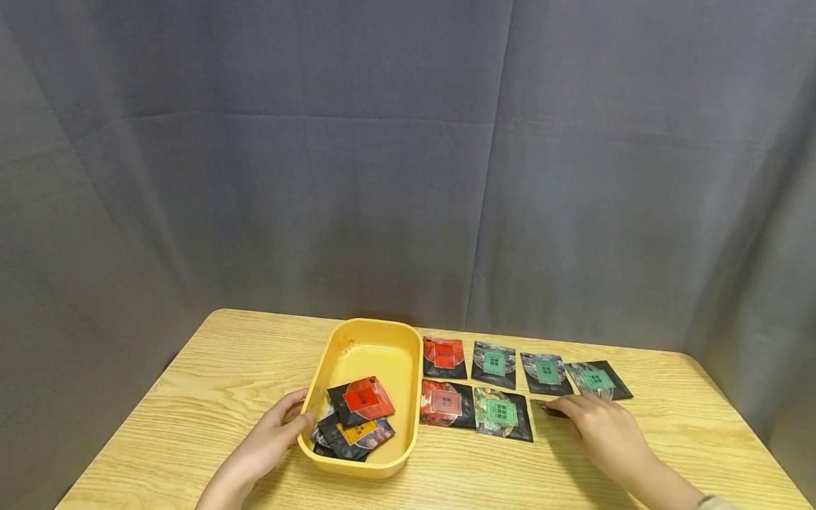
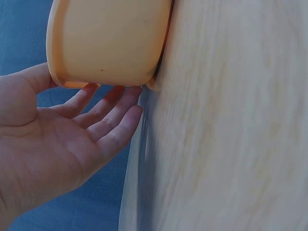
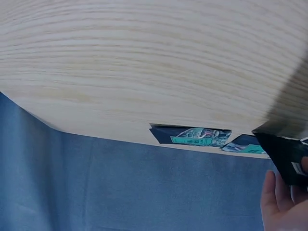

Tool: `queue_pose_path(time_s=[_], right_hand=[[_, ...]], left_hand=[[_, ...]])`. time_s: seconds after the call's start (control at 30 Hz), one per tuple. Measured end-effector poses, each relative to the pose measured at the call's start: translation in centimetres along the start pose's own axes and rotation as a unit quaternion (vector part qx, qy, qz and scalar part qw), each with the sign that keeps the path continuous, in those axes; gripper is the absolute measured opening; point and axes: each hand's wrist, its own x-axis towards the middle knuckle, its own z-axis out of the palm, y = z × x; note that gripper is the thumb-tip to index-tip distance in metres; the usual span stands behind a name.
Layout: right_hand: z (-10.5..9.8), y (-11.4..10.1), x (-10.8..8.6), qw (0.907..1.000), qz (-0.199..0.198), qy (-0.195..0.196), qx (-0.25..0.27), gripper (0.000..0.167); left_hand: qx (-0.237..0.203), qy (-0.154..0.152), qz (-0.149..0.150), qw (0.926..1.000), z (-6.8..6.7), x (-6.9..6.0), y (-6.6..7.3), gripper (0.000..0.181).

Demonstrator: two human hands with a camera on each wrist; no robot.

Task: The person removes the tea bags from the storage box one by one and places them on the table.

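One dark packet [image 3: 284, 155] is pinched between the thumb and fingers of the person's right hand [image 1: 608, 439], tipped on a slant at the right end of the near row, over the wooden table [image 1: 159, 432]; from where I stand I cannot tell whether its lower edge touches the wood. To its left, flat in that row, lie a pale-green-labelled packet [image 1: 503, 414] and then a pink-labelled packet [image 1: 446, 404], the latter just beside the yellow box [image 1: 379, 360]. Behind them runs the far row: a red packet [image 1: 444, 357] at its left end, near the box, then a first green packet [image 1: 494, 365], a second green packet [image 1: 546, 373] and a third green packet [image 1: 598, 380], this last one turned askew and just beyond the right hand. The person's left hand [image 1: 268, 435] holds the box by its left side, thumb at the rim and lightly bent fingers against the outer wall. Inside, toward the near end, sits a small heap: a red-labelled packet [image 1: 360, 400] on top, partly over an orange-labelled packet [image 1: 357, 433], with more wrapping showing beneath, how many pieces I cannot make out. A grey-blue curtain [image 1: 319, 177] hangs behind the table, and a pale sleeve [image 1: 715, 503] shows at the right wrist
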Motion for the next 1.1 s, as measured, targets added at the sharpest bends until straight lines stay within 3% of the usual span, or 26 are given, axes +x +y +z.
queue_pose_path(time_s=[0.03,0.17,0.5,0.77,1.1], right_hand=[[0.0,-0.1,-0.1,1.0000,0.004,-0.008,0.001,0.037],[-0.2,-0.5,-0.3,0.9993,0.012,-0.035,0.006,0.044],[-0.4,-0.7,-0.9,0.9928,0.018,-0.117,0.018,0.043],[-0.1,-0.1,-1.8,0.9913,-0.045,-0.107,0.062,0.038],[-0.2,0.0,-2.0,0.9884,-0.035,-0.126,0.076,0.036]], left_hand=[[0.000,0.000,0.001,1.0000,0.0,0.0,0.0,0.050],[0.000,0.000,0.003,1.0000,0.0,0.0,0.0,0.050],[-0.003,-0.001,0.004,1.0000,0.0,0.0,-0.2,0.050],[-0.010,-0.009,0.003,0.9999,-0.1,0.0,-0.2,0.052],[-0.009,-0.010,-0.002,0.9999,0.0,0.0,-0.1,0.052]])
